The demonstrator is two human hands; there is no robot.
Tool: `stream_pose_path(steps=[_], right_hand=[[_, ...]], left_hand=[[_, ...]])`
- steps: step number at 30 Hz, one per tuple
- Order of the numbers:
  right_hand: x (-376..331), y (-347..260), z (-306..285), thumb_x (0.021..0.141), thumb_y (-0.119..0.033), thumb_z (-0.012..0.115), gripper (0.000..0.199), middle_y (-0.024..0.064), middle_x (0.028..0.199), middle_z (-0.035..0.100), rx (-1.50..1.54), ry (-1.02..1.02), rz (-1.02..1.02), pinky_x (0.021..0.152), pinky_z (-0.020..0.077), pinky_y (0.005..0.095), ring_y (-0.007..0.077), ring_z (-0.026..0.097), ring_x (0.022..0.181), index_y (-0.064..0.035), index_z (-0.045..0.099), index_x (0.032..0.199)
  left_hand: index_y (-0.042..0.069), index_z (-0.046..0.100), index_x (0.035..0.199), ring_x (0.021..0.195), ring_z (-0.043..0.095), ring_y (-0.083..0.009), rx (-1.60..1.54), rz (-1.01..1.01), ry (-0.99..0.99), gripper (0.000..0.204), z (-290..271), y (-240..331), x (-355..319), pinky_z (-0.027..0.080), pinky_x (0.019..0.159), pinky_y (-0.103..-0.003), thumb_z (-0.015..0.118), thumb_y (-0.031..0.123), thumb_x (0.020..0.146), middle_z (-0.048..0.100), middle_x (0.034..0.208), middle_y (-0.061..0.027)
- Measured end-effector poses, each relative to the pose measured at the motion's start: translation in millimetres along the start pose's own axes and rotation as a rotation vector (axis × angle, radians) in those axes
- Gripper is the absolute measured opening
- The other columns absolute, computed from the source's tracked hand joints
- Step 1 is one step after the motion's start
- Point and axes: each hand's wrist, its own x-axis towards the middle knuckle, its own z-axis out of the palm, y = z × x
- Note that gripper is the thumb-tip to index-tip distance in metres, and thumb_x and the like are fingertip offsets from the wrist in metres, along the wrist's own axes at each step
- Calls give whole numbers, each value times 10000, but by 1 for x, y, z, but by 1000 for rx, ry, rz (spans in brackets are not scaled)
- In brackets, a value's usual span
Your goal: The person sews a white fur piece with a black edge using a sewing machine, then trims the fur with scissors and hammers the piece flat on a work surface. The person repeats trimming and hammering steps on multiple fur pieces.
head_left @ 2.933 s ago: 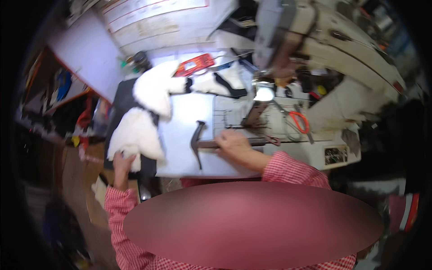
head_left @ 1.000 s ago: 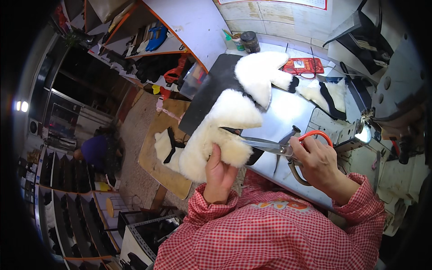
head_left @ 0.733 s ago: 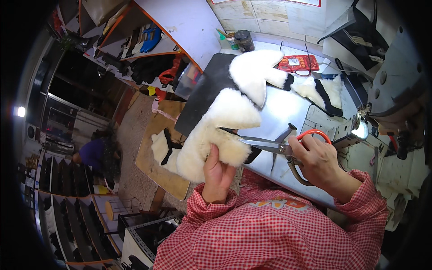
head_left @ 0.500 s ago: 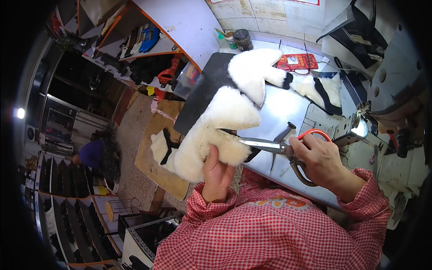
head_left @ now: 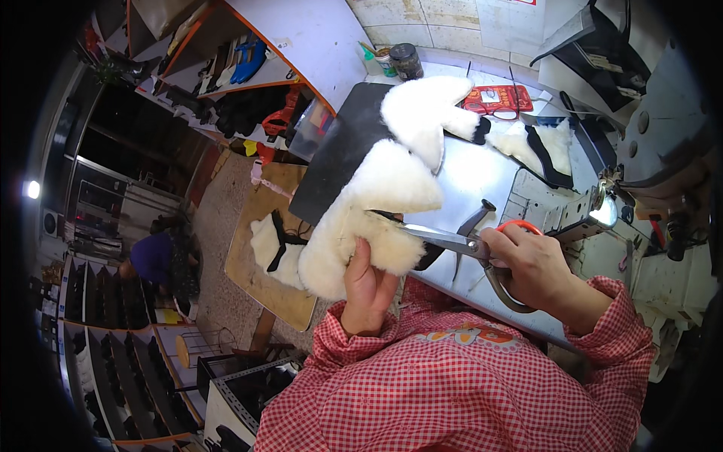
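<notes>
My left hand (head_left: 367,290) grips the lower edge of a cream fleece piece (head_left: 339,226), thumb on top of the pile and fingers underneath. A pair of scissors (head_left: 444,239) with steel blades and red-and-dark handles is in my right hand (head_left: 531,267), fingers closed round the handles. The blades point left, their tips at a dark-edged gap in the fleece. Whether they bite into it I cannot tell. Black material (head_left: 431,258) shows beneath the fleece near the blades. Just beyond lies another white fleece piece (head_left: 418,113), partly on a black mat (head_left: 339,143).
A hammer (head_left: 479,217) rests on the white table (head_left: 463,181). Farther back are a black-trimmed fleece piece (head_left: 553,154), eyeglasses (head_left: 504,113) and a dark jar (head_left: 407,62). A sewing machine (head_left: 666,143) stands right. A brown board (head_left: 248,248) holds more fleece. A person (head_left: 154,260) bends at far left.
The fleece and my left hand have shifted slightly right. The scissors' handles look drawn a little closer together, and the blade tips sit slightly higher along the gap.
</notes>
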Motion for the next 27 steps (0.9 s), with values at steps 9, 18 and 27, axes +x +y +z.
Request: stream_pose_path(steps=[9, 18, 27], right_hand=[[-5, 3, 12, 741, -110, 696, 415, 94, 855, 620, 162, -49, 27, 612, 507, 424, 302, 638, 769, -110, 526, 1119], [-3, 3, 13, 743, -111, 701, 434, 75, 887, 616, 66, -34, 29, 588, 506, 413, 282, 642, 753, -114, 522, 1139], [1, -4, 6, 773, -90, 682, 399, 63, 884, 602, -12, 14, 13, 543, 488, 379, 251, 640, 724, -115, 521, 1136]], left_hand=[[70, 316, 1462, 1303, 457, -285, -58, -34, -8, 588, 4, -3, -3, 367, 1098, -470, 498, 369, 989, 454, 1430, -129], [74, 367, 1431, 1293, 468, -273, -46, -59, 84, 519, 0, -6, -5, 368, 1100, -464, 518, 305, 992, 477, 1407, -104], [67, 373, 1429, 1303, 457, -270, -78, -57, 59, 523, 0, -7, -5, 350, 1111, -464, 521, 311, 991, 471, 1417, -104]])
